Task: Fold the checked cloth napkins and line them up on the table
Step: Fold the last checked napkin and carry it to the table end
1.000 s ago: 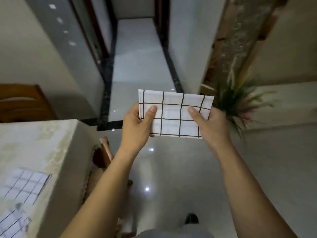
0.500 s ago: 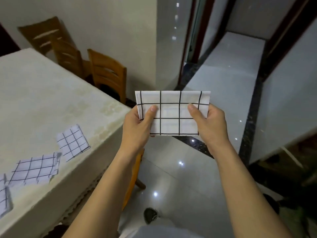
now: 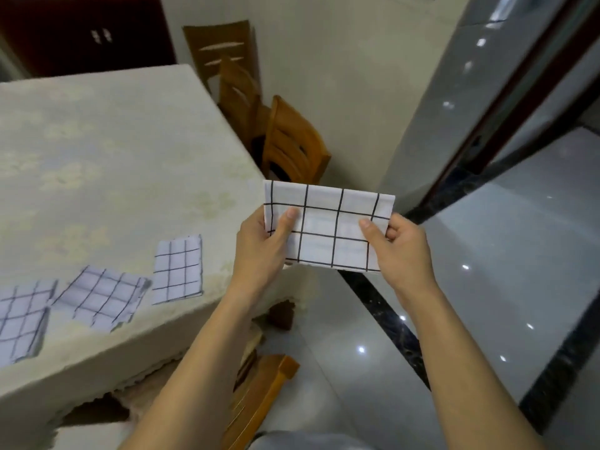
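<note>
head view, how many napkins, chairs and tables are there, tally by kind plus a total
napkins: 4 (one held up, three lying on the table)
chairs: 4 (three at the far side, one at the near edge)
table: 1
total: 9

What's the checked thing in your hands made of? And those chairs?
The napkin looks like thin matte woven cloth: it folds flat, and its lower edge looks slightly frayed. The chairs seem to be varnished wood: orange-brown, slightly glossy, with slatted backs.
</note>
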`<move>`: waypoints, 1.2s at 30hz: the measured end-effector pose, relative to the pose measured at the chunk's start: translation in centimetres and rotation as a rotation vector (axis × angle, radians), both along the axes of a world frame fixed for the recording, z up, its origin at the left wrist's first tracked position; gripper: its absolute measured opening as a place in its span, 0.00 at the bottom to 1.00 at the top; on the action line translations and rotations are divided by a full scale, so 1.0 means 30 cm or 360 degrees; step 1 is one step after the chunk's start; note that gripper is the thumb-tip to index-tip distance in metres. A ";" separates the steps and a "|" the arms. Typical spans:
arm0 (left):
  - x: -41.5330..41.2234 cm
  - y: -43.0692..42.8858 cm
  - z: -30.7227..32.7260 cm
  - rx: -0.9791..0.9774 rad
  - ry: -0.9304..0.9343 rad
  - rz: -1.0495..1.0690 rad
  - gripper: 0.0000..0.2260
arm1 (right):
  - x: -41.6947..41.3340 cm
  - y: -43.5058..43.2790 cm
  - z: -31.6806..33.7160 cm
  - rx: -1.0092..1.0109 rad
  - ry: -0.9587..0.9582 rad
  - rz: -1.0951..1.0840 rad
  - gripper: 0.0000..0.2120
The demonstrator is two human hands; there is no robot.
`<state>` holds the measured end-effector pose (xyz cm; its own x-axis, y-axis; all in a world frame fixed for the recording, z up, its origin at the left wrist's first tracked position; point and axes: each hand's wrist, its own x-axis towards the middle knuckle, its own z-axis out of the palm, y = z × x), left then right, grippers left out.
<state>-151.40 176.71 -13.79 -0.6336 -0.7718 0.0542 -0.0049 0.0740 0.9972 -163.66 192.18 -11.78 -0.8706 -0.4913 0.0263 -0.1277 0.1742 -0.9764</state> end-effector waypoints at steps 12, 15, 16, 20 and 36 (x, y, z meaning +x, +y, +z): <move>-0.257 -0.010 -0.043 -0.0039 -0.0318 0.0689 0.09 | -0.479 -0.265 -0.113 -0.0038 -0.0106 0.0720 0.05; -0.309 -0.004 -0.018 -0.0047 -0.0328 0.0850 0.08 | -0.572 -0.332 -0.079 -0.0015 -0.0123 0.0895 0.05; -0.315 -0.005 -0.015 -0.0038 -0.0316 0.0914 0.08 | -0.589 -0.357 -0.072 -0.0007 -0.0099 0.0959 0.05; -0.274 -0.006 -0.045 -0.0029 -0.0305 0.1156 0.15 | -0.600 -0.467 -0.087 0.0037 0.0020 0.1166 0.05; -0.261 -0.350 -0.459 0.0383 -0.0542 0.1397 0.11 | -0.641 -0.882 -0.526 0.0759 0.0179 0.1368 0.18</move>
